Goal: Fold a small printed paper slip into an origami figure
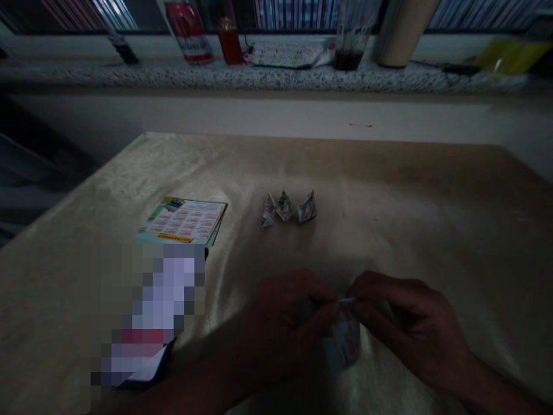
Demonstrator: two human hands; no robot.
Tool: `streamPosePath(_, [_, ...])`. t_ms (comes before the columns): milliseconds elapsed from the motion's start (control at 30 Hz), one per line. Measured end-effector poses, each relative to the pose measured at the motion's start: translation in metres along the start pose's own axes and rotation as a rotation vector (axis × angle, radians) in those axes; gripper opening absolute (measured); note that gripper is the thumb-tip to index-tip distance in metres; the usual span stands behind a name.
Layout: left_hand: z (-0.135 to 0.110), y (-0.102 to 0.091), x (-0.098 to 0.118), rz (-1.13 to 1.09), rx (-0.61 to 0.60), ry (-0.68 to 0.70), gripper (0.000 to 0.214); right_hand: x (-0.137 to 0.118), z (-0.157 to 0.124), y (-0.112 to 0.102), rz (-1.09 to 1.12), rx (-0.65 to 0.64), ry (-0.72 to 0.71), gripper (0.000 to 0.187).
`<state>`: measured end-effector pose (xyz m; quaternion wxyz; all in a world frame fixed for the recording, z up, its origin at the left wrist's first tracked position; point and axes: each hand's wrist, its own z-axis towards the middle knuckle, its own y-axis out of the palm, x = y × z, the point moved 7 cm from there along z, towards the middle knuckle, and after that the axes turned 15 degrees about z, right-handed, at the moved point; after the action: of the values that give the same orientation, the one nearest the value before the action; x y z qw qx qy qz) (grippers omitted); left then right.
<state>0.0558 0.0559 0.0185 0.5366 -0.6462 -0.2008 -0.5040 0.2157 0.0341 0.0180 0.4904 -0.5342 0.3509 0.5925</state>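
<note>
Low over the near part of the table, my left hand [291, 314] and my right hand [410, 323] pinch the top edge of a small printed piece of paper [347, 340] from either side. The paper hangs below the fingertips and looks folded, though dim light blurs its shape. Farther off, three small folded paper pieces [284, 207] made of printed paper stand in a row. Left of them lies a stack of printed calendar sheets [185, 222].
A phone [159, 311], largely pixelated, lies at the left on the table [432, 230]. Behind, the stone windowsill [259, 78] carries a red can [189, 31], a red bottle [230, 43], a patterned packet [287, 53], a glass with dark liquid [349, 57] and a beige cylinder [404, 31].
</note>
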Motion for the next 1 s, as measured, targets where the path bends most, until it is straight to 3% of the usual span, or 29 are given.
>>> streamPosePath(233, [0.001,0.004,0.000,-0.016,-0.024,-0.029,0.010,-0.012,0.002,0.005,-0.030,-0.051,-0.119,0.013])
streamPosePath(367, [0.002,0.003,0.005,-0.031,0.004,0.002,0.014,-0.007,0.003,0.009,-0.080,-0.083,-0.030,0.016])
streamPosePath(567, [-0.001,0.002,-0.001,-0.014,0.081,-0.090,0.015,0.000,0.002,0.009,-0.099,-0.086,0.066,0.017])
streamPosePath(667, [-0.001,-0.009,-0.007,-0.031,0.155,-0.136,0.014,-0.001,0.002,0.008,-0.140,-0.097,0.082,0.017])
streamPosePath(833, [0.000,-0.045,-0.023,-0.123,0.412,-0.271,0.006,0.005,0.000,0.005,-0.168,-0.100,0.122,0.018])
streamPosePath(1000, [0.004,-0.029,-0.021,-0.159,0.271,-0.244,0.012,0.007,0.002,-0.007,-0.076,0.038,0.138,0.019])
